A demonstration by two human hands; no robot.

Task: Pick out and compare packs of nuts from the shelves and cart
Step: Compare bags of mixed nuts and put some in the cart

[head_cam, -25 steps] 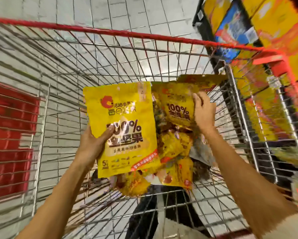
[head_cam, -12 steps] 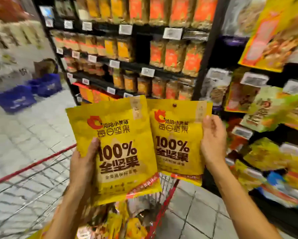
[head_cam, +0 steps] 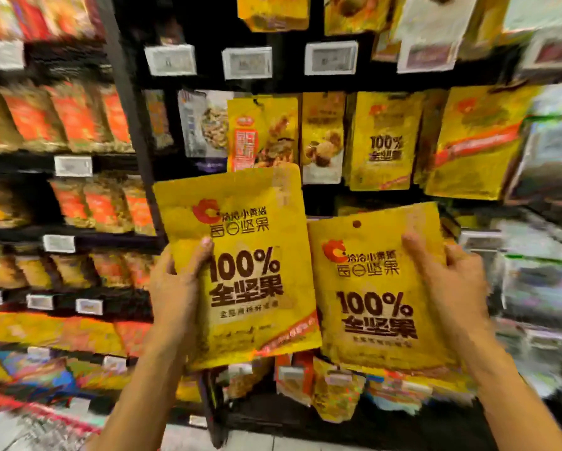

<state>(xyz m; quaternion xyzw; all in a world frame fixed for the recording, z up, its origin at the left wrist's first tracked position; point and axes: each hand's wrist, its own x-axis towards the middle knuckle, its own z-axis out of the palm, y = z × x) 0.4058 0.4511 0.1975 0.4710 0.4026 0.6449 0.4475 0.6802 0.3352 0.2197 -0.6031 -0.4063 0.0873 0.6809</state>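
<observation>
Stocked shelves (head_cam: 116, 162) behind | left grip (head_cam: 175, 288), thumb in front, clasps higher pouch (head_cam: 247, 222), flat, rectangular, yellow | right grip (head_cam: 455, 281) likewise clasps lower pouch (head_cam: 370, 320) just beside

My left pack (head_cam: 250, 271) is bright yellow with dark brown lettering, a red ring-shaped logo and a red diagonal band across its lower corner. My right pack (head_cam: 377, 288) shows the same yellow, brown print and red logo. Behind them the shelf frame (head_cam: 129, 125) is black and its price tags (head_cam: 170, 60) white. The shelved packs (head_cam: 74, 115) to the left are orange-red, the hanging packs (head_cam: 383, 141) yellow.
</observation>
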